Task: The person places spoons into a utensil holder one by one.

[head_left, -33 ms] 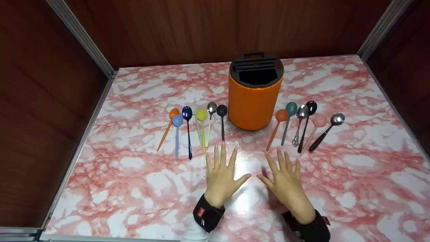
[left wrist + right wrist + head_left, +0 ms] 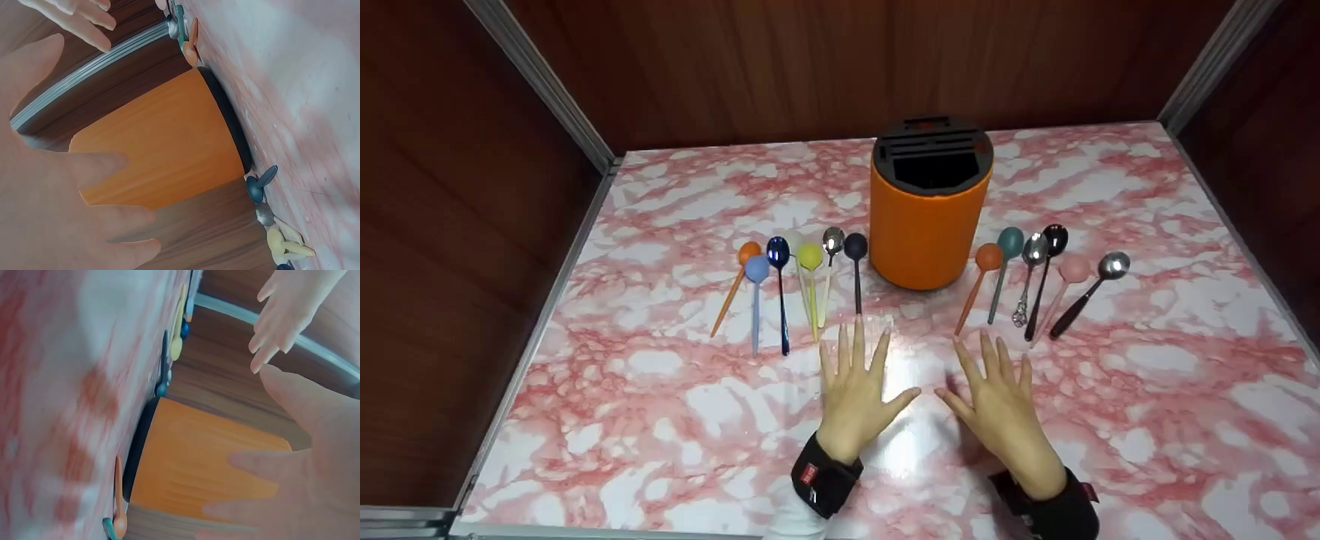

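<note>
We see the left hand (image 2: 851, 405) and the right hand (image 2: 1001, 416) apart from each other, fingers straight and spread, thumbs pointing inward across a narrow strip of marbled table (image 2: 660, 442). The wrist views show us both hands raised off the surface. Seen from above, the handle of the dark navy spoon (image 2: 856, 247) ends by the left fingertips; the orange-red spoon (image 2: 988, 257) ends by the right fingertips. Between the two rows of spoons we find the orange canister (image 2: 926, 232) upright, the navy spoon just beside it. On the left, a wide stretch of tabletop separates the outermost orange spoon (image 2: 749, 253) from the metal rail (image 2: 540, 326); on the right, similar room lies beyond the dark-handled silver spoon (image 2: 1112, 266).
</note>
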A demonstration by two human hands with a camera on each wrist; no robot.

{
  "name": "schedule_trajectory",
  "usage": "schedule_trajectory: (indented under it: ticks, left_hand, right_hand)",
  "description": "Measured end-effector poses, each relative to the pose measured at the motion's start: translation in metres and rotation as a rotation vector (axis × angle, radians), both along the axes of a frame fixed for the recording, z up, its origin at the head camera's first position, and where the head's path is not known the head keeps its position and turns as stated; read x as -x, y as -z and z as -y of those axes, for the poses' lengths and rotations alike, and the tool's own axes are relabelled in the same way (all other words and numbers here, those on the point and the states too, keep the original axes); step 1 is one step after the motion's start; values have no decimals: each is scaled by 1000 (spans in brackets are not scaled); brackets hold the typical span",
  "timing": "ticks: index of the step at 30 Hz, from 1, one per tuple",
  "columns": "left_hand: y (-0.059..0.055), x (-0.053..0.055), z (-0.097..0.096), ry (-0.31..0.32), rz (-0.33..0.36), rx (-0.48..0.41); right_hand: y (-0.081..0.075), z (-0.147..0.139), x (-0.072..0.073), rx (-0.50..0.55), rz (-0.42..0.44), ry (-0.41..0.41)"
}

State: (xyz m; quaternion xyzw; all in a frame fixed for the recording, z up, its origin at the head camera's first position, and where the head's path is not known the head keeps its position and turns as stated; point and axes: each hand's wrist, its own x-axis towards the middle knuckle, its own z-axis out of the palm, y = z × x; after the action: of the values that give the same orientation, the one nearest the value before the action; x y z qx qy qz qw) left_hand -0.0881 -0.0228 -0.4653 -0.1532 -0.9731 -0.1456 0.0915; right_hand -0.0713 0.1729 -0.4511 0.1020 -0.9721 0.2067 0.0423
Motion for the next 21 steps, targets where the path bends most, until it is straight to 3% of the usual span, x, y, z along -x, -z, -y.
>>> schedule_trajectory:
  ticks: [4,7,11,13,17,21]
  left_hand:
    - [0,1,-1,8,-15,6]
    - [-1,3,-1,32,-39,8]
    - [-6,6,0,110,-65,-38]
    - [-9,8,1,163,-88,-68]
    - [-13,13,2,261,-177,-97]
    - [-17,16,1,332,-225,-135]
  right_hand:
    - [-4,-5,4,1,-28,2]
    - [-12,-16,19,35,-48,-46]
    - [-26,-36,56,158,74,-82]
    - [-31,-45,76,238,171,-50]
    - [-31,-56,113,268,182,-2]
    - [-26,-63,141,227,159,60]
